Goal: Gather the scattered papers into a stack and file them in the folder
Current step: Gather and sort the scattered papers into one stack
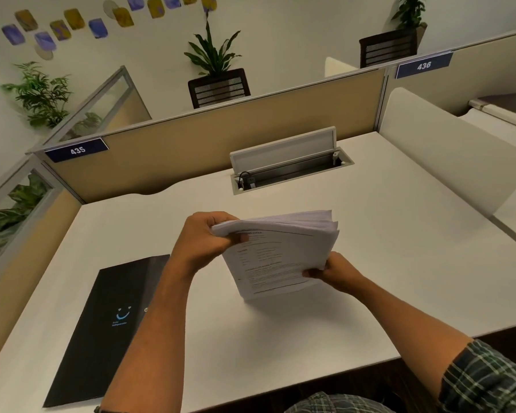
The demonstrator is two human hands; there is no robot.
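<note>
Both hands (204, 239) around papers (276, 257) (upright)

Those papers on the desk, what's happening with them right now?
A person is holding a stack of papers on edge on the white desk, apparently squaring it up. The left hand grips the top corner of the stack and the right hand pinches its lower right side. The sheets are gathered, with the top edges still fanned a little. The black folder lies closed on the desk to the left, partly behind the left forearm, so nothing has been filed yet.
</note>
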